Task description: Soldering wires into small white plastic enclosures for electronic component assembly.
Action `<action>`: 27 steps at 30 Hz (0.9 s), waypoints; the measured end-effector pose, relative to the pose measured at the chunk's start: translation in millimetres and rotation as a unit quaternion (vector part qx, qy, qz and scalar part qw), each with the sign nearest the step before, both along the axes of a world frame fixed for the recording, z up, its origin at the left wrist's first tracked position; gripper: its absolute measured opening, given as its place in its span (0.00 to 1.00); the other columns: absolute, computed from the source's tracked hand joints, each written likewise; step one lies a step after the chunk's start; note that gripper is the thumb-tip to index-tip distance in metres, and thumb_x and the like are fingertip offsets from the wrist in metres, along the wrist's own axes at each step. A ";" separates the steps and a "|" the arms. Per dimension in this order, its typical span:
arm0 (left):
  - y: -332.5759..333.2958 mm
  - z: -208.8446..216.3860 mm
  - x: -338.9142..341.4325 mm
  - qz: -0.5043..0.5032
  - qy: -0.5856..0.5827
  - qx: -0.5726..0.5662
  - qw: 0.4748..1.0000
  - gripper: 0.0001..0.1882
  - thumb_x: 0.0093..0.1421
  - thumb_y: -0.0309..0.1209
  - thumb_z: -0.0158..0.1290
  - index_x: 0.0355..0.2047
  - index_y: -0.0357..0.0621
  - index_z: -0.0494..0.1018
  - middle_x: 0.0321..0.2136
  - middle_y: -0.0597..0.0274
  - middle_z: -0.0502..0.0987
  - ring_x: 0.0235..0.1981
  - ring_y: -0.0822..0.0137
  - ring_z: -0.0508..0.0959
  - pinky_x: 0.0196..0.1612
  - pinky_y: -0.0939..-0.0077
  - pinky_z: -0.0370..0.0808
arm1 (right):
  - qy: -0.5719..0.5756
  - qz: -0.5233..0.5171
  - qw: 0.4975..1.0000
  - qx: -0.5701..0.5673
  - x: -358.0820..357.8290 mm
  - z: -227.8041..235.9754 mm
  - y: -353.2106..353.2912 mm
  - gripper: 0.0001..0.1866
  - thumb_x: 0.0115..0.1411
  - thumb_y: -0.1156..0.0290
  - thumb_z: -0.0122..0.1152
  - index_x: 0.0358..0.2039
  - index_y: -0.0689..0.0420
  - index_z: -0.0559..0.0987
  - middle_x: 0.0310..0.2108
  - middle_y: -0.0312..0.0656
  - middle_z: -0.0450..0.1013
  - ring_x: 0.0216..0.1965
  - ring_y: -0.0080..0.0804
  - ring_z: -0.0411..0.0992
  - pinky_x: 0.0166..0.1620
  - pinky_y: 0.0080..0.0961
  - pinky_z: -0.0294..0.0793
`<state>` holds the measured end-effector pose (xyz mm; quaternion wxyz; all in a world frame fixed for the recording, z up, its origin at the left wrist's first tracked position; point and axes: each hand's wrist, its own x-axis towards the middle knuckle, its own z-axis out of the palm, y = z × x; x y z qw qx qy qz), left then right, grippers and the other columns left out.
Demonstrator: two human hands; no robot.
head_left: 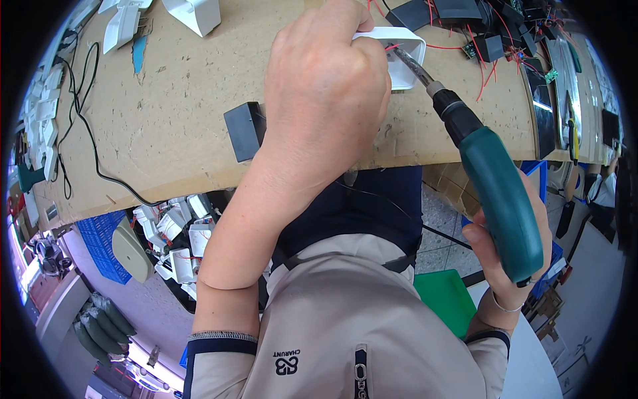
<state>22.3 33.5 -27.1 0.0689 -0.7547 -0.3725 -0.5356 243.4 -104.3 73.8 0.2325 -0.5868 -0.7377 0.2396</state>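
Note:
My left hand [325, 86] is closed at the near left side of a white plastic housing [410, 45], its fingers largely hidden behind the back of the hand. Wrapped in my right hand [492, 256] is a green electric screwdriver [502, 193] with a black collar. Its metal shaft slants up and left, and the tip is inside the open housing. A bit of red wire shows beside the tip, and another red wire leads out to the right. Next to my left wrist, a small black box [243, 132] lies on the cardboard-covered table [179, 113].
Black boxes, red wires and small circuit boards [492, 46] crowd the table's far right. White plastic parts [193, 14] lie at the far left. A black cable [96, 156] crosses the left side. Below the table edge, a bin holds several white housings [181, 229].

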 end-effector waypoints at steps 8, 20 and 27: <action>-32.9 39.2 -1.9 0.064 0.103 -0.185 0.975 0.03 0.46 0.19 0.54 0.20 0.36 0.70 0.30 0.52 0.72 0.28 0.51 0.73 0.31 0.61 0.70 | 0.006 0.000 1.000 -0.005 2.2 -0.6 0.5 0.35 0.45 0.77 0.73 0.56 0.65 0.71 0.42 0.47 0.76 0.29 0.25 0.76 0.35 0.19 0.75; 2.3 -3.5 3.8 -0.064 -0.093 0.214 0.970 0.03 0.46 0.19 0.54 0.21 0.35 0.70 0.30 0.50 0.72 0.29 0.49 0.73 0.32 0.59 0.70 | 0.063 -0.045 0.996 -0.046 -2.5 -0.5 -9.2 0.35 0.44 0.76 0.74 0.55 0.66 0.71 0.45 0.52 0.76 0.44 0.39 0.78 0.46 0.27 0.77; 11.0 -16.5 2.8 -0.059 -0.078 0.192 0.976 0.03 0.46 0.20 0.54 0.22 0.35 0.70 0.30 0.50 0.72 0.29 0.49 0.73 0.33 0.58 0.70 | 0.070 -0.047 0.996 -0.036 0.3 -6.6 -14.4 0.38 0.44 0.72 0.76 0.55 0.68 0.70 0.49 0.53 0.74 0.46 0.40 0.77 0.48 0.28 0.76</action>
